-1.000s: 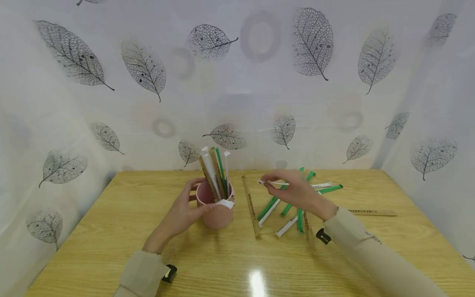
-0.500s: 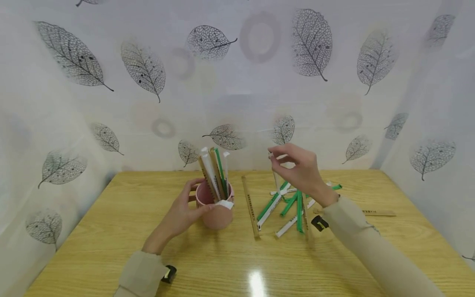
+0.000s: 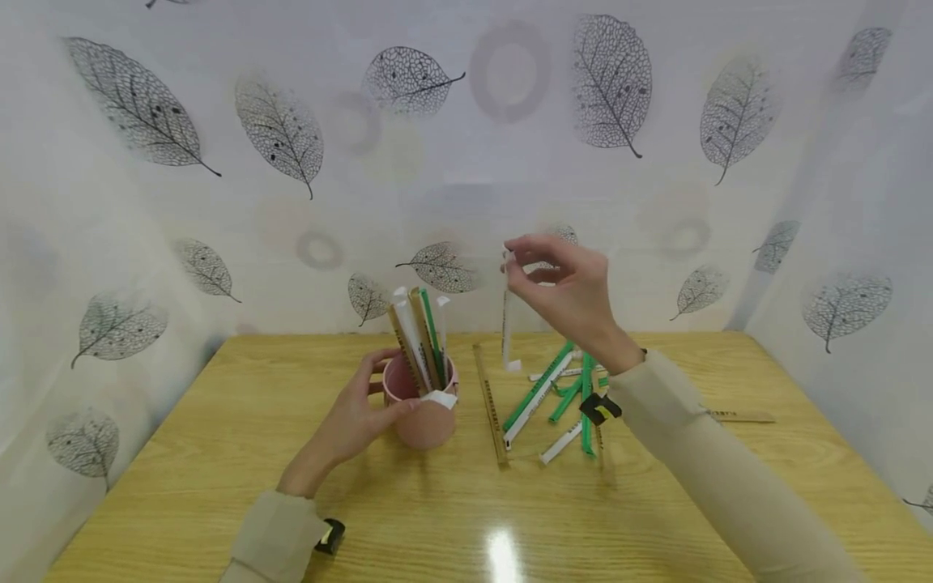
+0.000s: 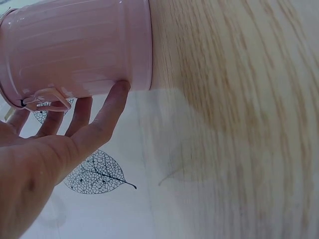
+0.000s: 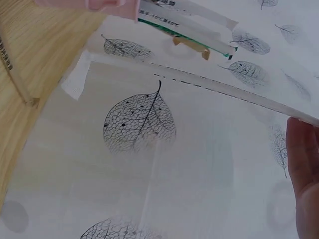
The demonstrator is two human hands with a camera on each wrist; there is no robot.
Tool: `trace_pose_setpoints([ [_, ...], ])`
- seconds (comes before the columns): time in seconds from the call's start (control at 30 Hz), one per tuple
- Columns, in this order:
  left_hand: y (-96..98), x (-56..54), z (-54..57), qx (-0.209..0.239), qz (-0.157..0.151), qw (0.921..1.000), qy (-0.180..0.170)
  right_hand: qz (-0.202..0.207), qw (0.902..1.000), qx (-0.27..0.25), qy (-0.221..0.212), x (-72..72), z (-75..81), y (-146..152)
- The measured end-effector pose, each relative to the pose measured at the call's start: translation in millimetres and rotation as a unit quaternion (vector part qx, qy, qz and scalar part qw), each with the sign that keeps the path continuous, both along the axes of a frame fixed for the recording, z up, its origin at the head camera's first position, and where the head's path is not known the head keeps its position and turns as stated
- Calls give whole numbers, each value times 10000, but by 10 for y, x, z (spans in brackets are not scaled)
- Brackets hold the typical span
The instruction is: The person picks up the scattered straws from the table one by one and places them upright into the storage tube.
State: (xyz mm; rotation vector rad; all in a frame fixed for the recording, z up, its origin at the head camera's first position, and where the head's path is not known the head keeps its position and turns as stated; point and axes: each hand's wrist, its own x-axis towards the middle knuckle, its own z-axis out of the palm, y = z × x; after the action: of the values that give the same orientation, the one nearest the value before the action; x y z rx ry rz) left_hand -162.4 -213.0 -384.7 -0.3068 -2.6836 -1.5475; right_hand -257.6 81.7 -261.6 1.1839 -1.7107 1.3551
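Observation:
My left hand [image 3: 353,413] grips the side of a small pink bucket [image 3: 423,429], thumb at its rim and fingers around the far side. In the left wrist view a small side handle [image 4: 52,97] on the bucket shows near those fingers. Several wrapped straws in white, brown and green [image 3: 415,340] stand in the bucket, leaning left. Up to the right, my right hand [image 3: 572,283] pinches a white wrapped straw [image 3: 506,324] by its top end. That straw hangs nearly upright above the table, its lower wrapper end [image 5: 77,79] bent aside in the right wrist view.
Green straws [image 3: 539,389] and white straws [image 3: 561,444] lie in a loose pile on the wooden table [image 3: 219,470], right of the bucket. One brown straw [image 3: 490,405] lies between bucket and pile, another [image 3: 743,417] farther right. A leaf-print backdrop [image 3: 466,178] stands behind.
My right hand has lifted the white straw from the pile, raised it and brought it left, turning it from flat to upright. The left hand stays on the bucket.

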Motion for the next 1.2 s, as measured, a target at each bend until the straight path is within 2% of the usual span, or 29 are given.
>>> trace_pose_setpoints([
  [0.27, -2, 2, 7, -33, 0, 10000, 36, 431, 9976, -469, -256, 108, 177, -288],
  [0.47, -16, -2, 8, -59, -13, 10000, 58, 719, 9957, -417, -397, 142, 155, -490],
  [0.7, -6, -8, -2, 0, 7, 10000, -20, 637, 9977, 93, -212, 131, -30, -577],
  [0.97, 6, -10, -4, -22, 35, 9999, -114, 614, 9951, 560, -527, 92, -323, -549],
  [1.2, 5, -13, -3, -28, 46, 10000, -6, 640, 9916, 873, -701, 70, -601, -532],
])
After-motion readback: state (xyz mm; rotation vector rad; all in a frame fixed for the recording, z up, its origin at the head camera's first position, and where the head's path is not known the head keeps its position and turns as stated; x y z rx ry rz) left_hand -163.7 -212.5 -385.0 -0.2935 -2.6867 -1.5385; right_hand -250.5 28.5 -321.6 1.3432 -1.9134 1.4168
